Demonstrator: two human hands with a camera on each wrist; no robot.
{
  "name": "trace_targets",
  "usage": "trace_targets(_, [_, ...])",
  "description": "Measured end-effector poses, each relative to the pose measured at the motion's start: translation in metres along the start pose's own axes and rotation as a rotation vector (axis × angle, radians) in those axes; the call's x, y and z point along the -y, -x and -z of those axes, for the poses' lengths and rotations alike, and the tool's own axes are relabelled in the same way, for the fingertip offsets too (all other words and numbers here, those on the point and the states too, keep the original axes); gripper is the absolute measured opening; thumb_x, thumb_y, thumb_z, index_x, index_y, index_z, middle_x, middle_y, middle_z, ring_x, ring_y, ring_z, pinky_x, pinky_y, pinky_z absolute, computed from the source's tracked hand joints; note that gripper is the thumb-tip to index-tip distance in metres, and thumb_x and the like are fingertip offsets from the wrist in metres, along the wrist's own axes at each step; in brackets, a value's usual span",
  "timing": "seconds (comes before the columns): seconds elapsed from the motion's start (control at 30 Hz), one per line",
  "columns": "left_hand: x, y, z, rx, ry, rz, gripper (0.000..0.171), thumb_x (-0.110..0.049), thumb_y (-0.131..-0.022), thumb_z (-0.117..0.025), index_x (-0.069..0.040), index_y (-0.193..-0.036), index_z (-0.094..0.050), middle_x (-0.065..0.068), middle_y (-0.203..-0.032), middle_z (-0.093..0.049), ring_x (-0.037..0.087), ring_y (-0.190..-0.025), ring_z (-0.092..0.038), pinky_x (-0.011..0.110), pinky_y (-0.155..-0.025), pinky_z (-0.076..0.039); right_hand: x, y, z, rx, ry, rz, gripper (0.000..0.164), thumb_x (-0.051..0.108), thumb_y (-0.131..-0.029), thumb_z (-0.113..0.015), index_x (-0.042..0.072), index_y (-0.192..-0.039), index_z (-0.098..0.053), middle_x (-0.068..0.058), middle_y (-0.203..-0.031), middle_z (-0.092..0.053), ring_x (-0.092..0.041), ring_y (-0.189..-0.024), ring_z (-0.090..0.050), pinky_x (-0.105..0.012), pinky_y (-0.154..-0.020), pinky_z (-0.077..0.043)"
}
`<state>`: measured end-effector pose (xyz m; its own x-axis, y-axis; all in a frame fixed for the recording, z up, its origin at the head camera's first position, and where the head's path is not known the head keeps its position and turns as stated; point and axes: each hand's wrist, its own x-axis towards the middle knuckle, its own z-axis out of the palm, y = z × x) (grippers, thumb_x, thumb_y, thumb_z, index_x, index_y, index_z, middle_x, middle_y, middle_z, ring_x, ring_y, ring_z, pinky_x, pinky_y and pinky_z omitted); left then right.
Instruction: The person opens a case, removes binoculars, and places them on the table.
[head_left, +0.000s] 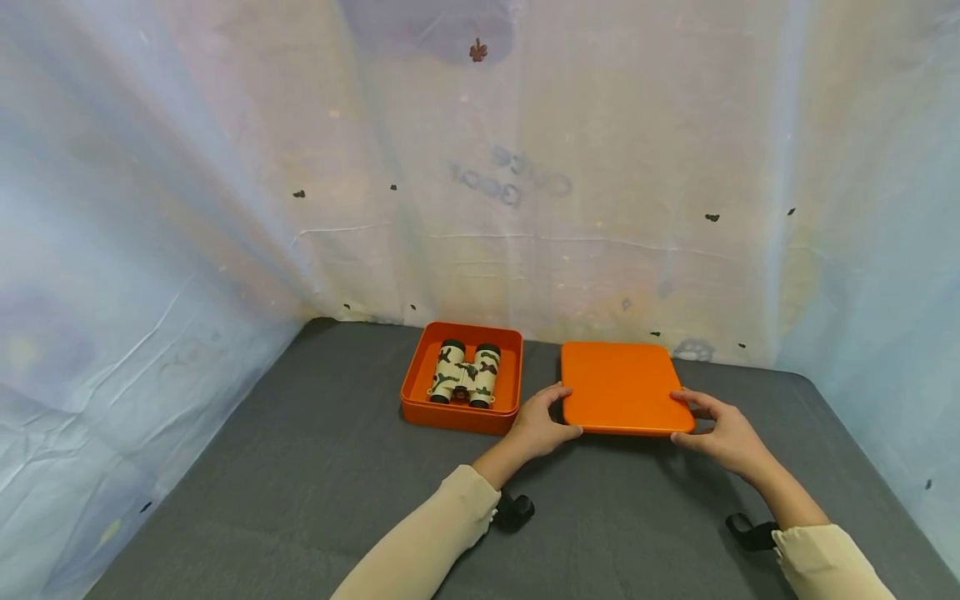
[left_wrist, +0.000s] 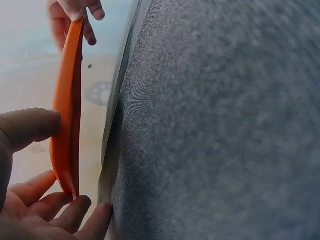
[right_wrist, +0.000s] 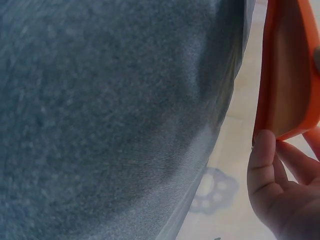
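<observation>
An orange lid (head_left: pixel 621 387), flat with rounded corners, is held level between my two hands. My left hand (head_left: pixel 534 427) grips its left edge, thumb at the front left corner and fingers along the side. My right hand (head_left: pixel 722 433) pinches the right edge near the front corner. Both wrist views show a gap between the lid (left_wrist: pixel 65 120) and the grey tabletop. The right wrist view catches the hollow underside of the lid (right_wrist: pixel 292 70). Left of it stands the matching orange box (head_left: pixel 456 417) without a cover, and camouflage-patterned binoculars (head_left: pixel 484 375) lie inside.
The dark grey table (head_left: pixel 300 483) reaches back to a pale, painted fabric sheet (head_left: pixel 622 125) hanging behind and at both sides. The box sits near the table's back edge, close by my left wrist. Black straps (head_left: pixel 516 510) circle both wrists.
</observation>
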<state>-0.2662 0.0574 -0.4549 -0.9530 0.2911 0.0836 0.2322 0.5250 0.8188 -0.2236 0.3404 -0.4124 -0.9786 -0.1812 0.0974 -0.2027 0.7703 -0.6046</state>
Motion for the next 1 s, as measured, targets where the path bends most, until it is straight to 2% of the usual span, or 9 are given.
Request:
trace_targets(0.23, [0.0032,-0.0029,-0.0024,0.007,-0.001,0.015,0.061,-0.031,-0.069,-0.072,-0.023,-0.125,-0.048,-0.006,-0.137,-0.038,0.014,-0.126,-0.035,0.035,-0.102,-0.031,-0.0012,-0.0024,-0.0001,0.019,0.011,-0.016,0.067,0.038,-0.072,-0.068,0.014,-0.129,-0.043,-0.020,-0.130,-0.042,-0.038,-0.107,-0.047,-0.044,-0.072,-0.047])
trace_targets(0.57, [0.0041,-0.0039,-0.0030,0.026,0.014,0.051,0.062,-0.029,-0.070,-0.073,-0.023,-0.126,-0.048,-0.005,-0.137,-0.038,0.015,-0.126,-0.034,0.036,-0.103,-0.030,-0.0038,-0.0048,-0.0020,0.038,0.016,-0.046,0.069,0.040,-0.071,-0.069,0.014,-0.129,-0.043,-0.021,-0.120,-0.049,-0.034,-0.103,-0.050,-0.032,-0.065,-0.044])
trace_targets(1.0, [0.0043,-0.0038,-0.0019,0.043,0.013,0.057,0.061,-0.028,-0.070,-0.072,-0.022,-0.126,-0.048,-0.004,-0.136,-0.039,0.016,-0.126,-0.035,0.036,-0.102,-0.030,-0.0057,-0.0056,-0.0041,0.056,-0.001,-0.051,0.069,0.039,-0.071,-0.069,0.014,-0.130,-0.043,-0.022,-0.122,-0.048,-0.035,-0.104,-0.050,-0.032,-0.065,-0.045])
